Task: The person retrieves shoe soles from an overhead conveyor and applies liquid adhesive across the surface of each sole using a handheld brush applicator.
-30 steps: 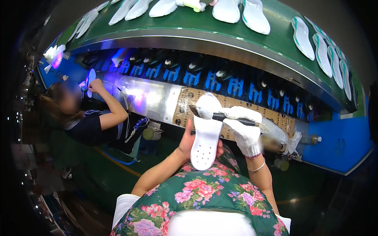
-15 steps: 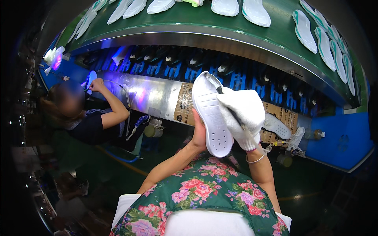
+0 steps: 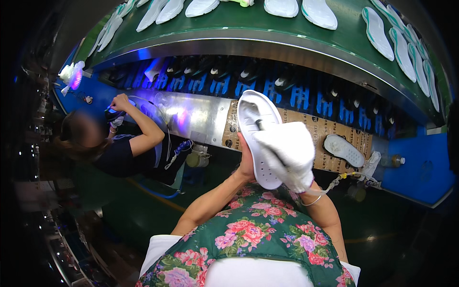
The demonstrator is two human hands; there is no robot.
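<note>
Upright in front of me is a white shoe sole (image 3: 268,174) with a raised rim and small holes in its heel end. My bare left hand (image 3: 246,160) grips its left edge, the thumb along the side. In my right hand (image 3: 289,146), which wears a white knit glove, is a dark-handled brush (image 3: 259,125) with its head against the inside of the sole's wide upper part. The glove covers most of the handle and some of the sole. A thin pale hose (image 3: 330,187) runs from near my right wrist toward the bench.
Another white sole (image 3: 345,150) lies on the cardboard (image 3: 306,160) to the right, near a plastic bottle (image 3: 394,161). Several white soles (image 3: 378,34) rest on the green conveyor (image 3: 215,40). Below it, dark shoes (image 3: 248,69) stand on blue racks. A co-worker (image 3: 146,134) works at left.
My right hand and brush have moved from the sole's upper right rim to its inner middle. The view has shifted slightly. The co-worker's hands now hold a dark item.
</note>
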